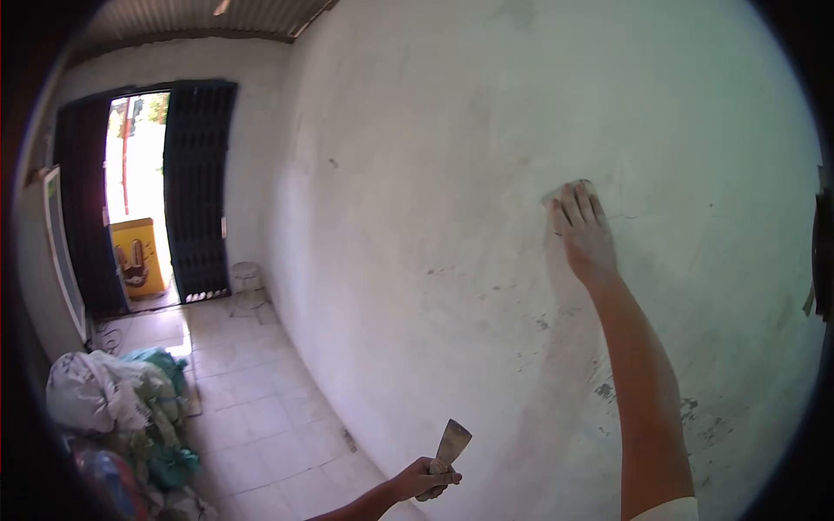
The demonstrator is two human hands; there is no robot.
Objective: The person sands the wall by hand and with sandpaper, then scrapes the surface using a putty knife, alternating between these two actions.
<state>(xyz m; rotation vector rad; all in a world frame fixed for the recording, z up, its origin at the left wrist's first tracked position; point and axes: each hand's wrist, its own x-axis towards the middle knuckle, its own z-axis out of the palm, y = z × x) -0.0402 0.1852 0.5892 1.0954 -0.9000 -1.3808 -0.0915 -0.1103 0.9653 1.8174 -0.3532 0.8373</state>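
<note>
High on the pale wall [452, 191], my right hand [584, 233] lies with its fingers stretched upward and flat against the surface. A thin greyish edge shows around the fingertips; whether it is a flat piece under them or a mark on the wall, I cannot tell. Lower down, my left hand [426, 479] is closed round the handle of a putty knife [453, 441]. Its wide blade points up, in front of the wall's lower part. Most of the handle is hidden in the fist.
Stuffed sacks [104, 391] are piled on the tiled floor [252, 417] at lower left. A small stool [247, 282] stands in the far corner. Beyond it, a dark folding gate [198, 191] is partly open, with a yellow box [139, 256] in the gap. Flaked patches [605, 391] mark the wall.
</note>
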